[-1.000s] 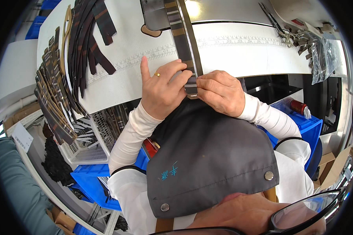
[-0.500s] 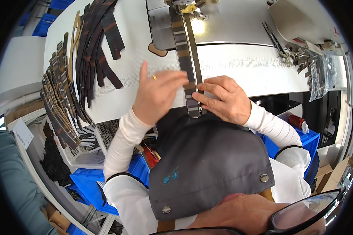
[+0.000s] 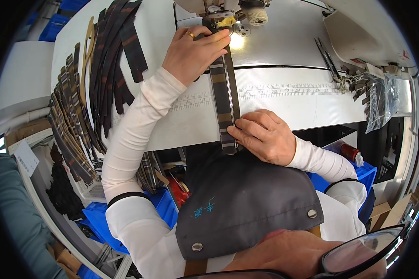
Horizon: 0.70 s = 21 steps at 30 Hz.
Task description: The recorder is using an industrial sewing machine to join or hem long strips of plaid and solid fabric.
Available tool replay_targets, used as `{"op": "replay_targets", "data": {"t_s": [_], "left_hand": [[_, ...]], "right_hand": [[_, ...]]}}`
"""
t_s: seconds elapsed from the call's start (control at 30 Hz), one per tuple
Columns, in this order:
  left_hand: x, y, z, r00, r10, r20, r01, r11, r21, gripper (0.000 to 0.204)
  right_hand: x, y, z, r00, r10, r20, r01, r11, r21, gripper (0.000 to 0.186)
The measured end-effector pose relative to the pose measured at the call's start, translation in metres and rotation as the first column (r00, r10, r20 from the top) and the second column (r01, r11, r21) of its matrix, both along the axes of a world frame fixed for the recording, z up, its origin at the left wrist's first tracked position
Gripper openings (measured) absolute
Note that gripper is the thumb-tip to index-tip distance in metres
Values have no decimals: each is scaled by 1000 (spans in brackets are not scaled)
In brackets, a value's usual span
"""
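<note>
A long striped fabric strip with a zipper (image 3: pixel 223 97) runs from under the sewing machine's (image 3: pixel 217 13) foot toward me, its near end just past the table edge. My left hand (image 3: pixel 195 49), with a gold ring, is beside the machine's foot. Its fingers stretch across the far part of the strip; its thumb is hard to make out. Close to the near end, my right hand (image 3: pixel 264 137) pinches the zipper strip at its right edge, thumb and fingers together.
Dark fabric strips (image 3: pixel 109 60) and plaid strips (image 3: pixel 70 107) hang over the left of the white table (image 3: pixel 284 100), which has a printed ruler. At right lie tweezers (image 3: pixel 328 58) and a clear plastic bag (image 3: pixel 381 100). Blue bins (image 3: pixel 160 209) stand below.
My left hand has moved away from me, from above the strip's near part to beside the machine's foot. My right hand and the strip's near end have come slightly toward me.
</note>
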<state>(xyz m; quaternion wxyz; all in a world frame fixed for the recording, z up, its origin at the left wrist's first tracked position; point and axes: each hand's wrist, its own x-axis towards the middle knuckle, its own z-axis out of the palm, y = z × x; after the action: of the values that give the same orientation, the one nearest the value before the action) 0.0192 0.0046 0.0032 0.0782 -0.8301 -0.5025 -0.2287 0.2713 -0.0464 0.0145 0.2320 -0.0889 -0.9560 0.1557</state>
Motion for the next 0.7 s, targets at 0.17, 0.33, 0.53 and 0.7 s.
{"op": "replay_targets", "data": {"t_s": [0.17,0.33,0.53,0.7], "left_hand": [[4,-10,-9,993,119,-24,-115,987,115,32],[-1,-25,-10,983,183,31,-184,982,32,42],[-13,-25,-6,981,169,95,-166,985,-36,46],[-19,-21,-6,987,126,101,-120,991,-60,48]], "right_hand": [[3,4,-3,999,32,-34,-32,999,14,38],[4,3,-5,998,49,-35,-48,999,9,39],[0,5,0,999,50,-20,-50,999,-7,40],[-2,5,2,998,52,-19,-53,998,-26,40]]}}
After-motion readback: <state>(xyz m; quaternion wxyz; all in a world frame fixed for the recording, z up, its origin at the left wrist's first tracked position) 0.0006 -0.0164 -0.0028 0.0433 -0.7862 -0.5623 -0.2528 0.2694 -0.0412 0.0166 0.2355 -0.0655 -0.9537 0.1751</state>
